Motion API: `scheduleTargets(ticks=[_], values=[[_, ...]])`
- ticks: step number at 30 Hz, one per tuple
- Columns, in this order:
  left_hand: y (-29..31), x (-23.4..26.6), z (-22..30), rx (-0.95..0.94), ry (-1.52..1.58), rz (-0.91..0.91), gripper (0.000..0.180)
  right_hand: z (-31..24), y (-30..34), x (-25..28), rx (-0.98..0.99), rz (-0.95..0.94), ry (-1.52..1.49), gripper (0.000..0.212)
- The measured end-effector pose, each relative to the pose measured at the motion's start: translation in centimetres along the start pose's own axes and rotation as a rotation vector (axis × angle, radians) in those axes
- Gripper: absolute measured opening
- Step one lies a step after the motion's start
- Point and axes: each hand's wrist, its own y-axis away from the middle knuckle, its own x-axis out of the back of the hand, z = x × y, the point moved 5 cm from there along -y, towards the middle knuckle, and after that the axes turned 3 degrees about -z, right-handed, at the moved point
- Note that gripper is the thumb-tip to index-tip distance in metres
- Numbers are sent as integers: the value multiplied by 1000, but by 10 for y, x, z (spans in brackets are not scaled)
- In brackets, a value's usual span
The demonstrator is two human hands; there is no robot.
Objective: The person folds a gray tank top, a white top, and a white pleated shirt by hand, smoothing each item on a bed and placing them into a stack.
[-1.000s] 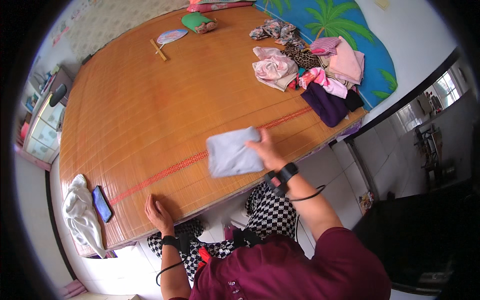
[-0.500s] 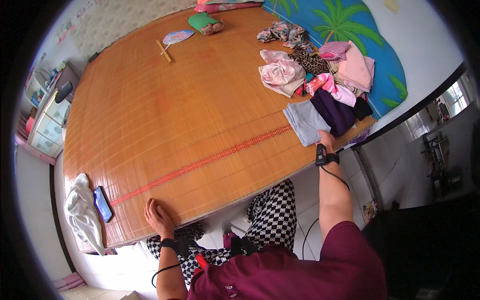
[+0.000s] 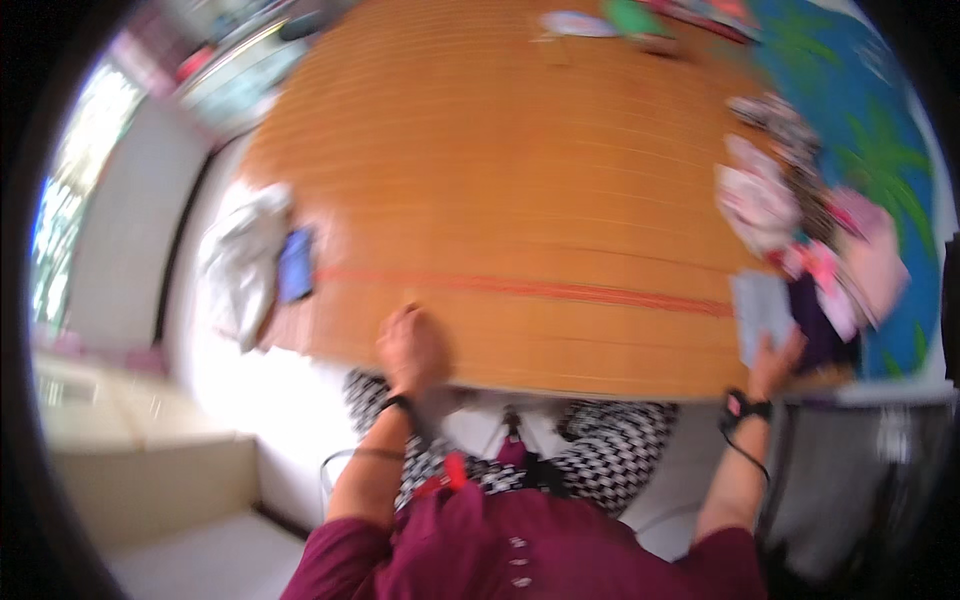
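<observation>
My left hand (image 3: 408, 348) rests on the woven mat (image 3: 520, 200) near its front edge. It looks empty, its fingers loosely stretched, though blurred. Over at the right, my right hand (image 3: 776, 362) lies on the near end of a folded grey garment (image 3: 757, 308), fingers apart. A dark purple folded garment (image 3: 818, 325) sits right beside that hand. Behind these is a pile of clothes: a pale pink and white one (image 3: 757, 200), a bright pink one (image 3: 826, 275) and a plain light pink one (image 3: 872, 260).
At the left end lie a crumpled white cloth (image 3: 240, 265) and a dark blue phone (image 3: 296, 265). A hand fan (image 3: 580, 23) and a green object (image 3: 632, 18) are at the far side. A blue panel with painted palms (image 3: 890, 150) borders the right.
The whole view has swung left and blurred, so things appear farther right. My right hand remains at the grey garment, its fingers now spread over the near end. My left hand stays on the mat.
</observation>
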Motion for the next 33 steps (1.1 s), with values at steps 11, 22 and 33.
scheduleTargets(ticks=[11,22,33], values=[[9,-1,1,106,74,1,34,5,6,-58,-28,-433,168,61],[10,7,-8,109,161,8,34,-234,67,-28,520,-357,-179,54],[-14,38,-118,245,599,166,26,-436,175,59,780,-612,-486,50]])
